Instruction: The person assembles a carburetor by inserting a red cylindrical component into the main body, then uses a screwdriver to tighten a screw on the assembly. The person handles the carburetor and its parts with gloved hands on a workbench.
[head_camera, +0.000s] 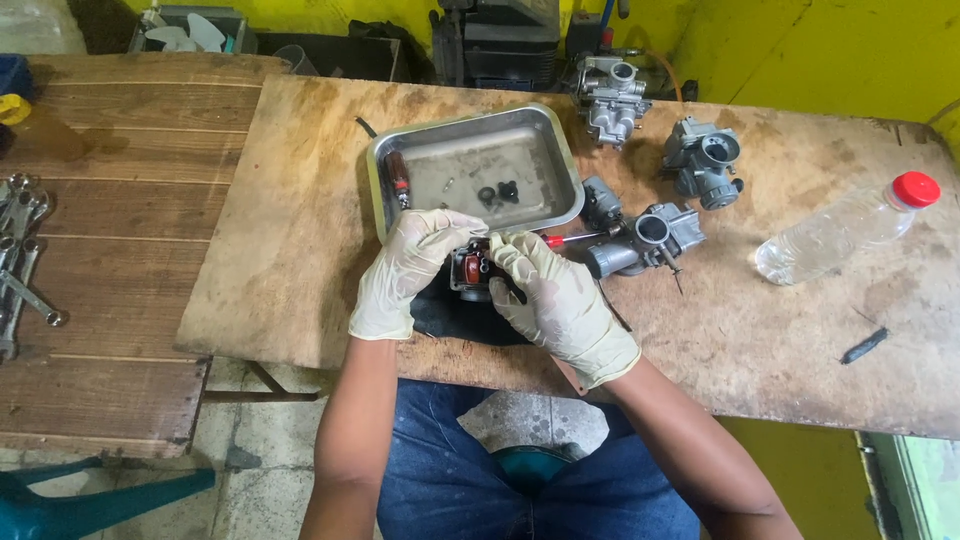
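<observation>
Both my hands wear pale latex gloves and meet over a small carburetor (472, 270) with a reddish inside, held above a dark cloth at the near edge of the wooden board. My left hand (408, 268) grips the carburetor's left side. My right hand (556, 300) holds its right side, with fingertips on its top. A red-handled screwdriver (572, 240) lies just beyond my right hand. Behind the hands stands a metal tray (556, 160) with a few small dark parts and a brown-handled tool inside.
Three more carburetors lie on the board: one (650, 238) right of the tray, one (704, 160) farther right, one (612, 98) at the back. A clear plastic bottle (840, 230) with a red cap lies at right. Wrenches (22, 262) sit on the left table.
</observation>
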